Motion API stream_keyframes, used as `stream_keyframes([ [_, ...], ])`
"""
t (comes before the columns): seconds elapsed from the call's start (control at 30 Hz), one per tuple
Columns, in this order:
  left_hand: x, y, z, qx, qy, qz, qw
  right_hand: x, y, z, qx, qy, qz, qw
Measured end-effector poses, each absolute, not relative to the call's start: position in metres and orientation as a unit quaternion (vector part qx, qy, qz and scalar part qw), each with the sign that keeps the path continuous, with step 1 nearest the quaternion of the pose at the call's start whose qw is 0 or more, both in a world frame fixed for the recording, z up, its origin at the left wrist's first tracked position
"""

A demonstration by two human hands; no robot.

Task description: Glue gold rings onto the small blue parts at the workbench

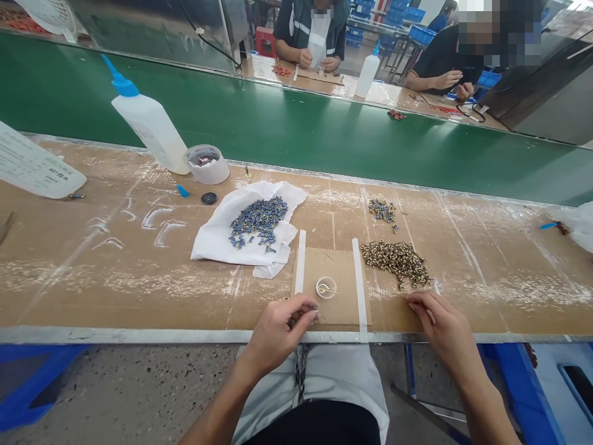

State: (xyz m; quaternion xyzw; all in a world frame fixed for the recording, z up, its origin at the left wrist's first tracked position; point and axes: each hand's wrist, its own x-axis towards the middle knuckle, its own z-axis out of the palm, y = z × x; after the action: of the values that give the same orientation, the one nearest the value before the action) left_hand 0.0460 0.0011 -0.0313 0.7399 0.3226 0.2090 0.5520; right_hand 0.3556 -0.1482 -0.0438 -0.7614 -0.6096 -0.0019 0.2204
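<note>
My left hand (pixel 282 324) rests at the near edge of the cardboard-covered bench (pixel 115 272), fingers curled and pinched on a tiny part I cannot make out. My right hand (pixel 440 324) lies just below a pile of small brass-coloured parts (pixel 396 258), fingers pressed together round a thin white stick. Between the hands sits a small clear cap (pixel 326 287) on a cardboard patch framed by two white strips. Blue parts (pixel 257 221) lie heaped on a white cloth (pixel 217 238). A smaller heap of mixed parts (pixel 382 210) lies farther back.
A white squeeze bottle with a blue nozzle (pixel 148 127) and a roll of tape (pixel 207 164) stand at the back left, beside a printed bag (pixel 32 167). A green conveyor belt (pixel 301 130) runs behind. Two people work across the belt, with another bottle (pixel 367 73).
</note>
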Motion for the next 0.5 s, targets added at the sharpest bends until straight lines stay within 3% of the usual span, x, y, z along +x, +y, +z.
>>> stream_keyframes([
  [0.3,0.047,0.001,-0.031,0.743,0.332,0.213,0.541,0.318,-0.157,-0.054,-0.727,-0.647,-0.057,0.223],
  [0.5,0.048,0.0,-0.03,0.749,0.338,0.208,0.53,0.284,-0.17,-0.059,-0.747,-0.644,-0.052,0.157],
])
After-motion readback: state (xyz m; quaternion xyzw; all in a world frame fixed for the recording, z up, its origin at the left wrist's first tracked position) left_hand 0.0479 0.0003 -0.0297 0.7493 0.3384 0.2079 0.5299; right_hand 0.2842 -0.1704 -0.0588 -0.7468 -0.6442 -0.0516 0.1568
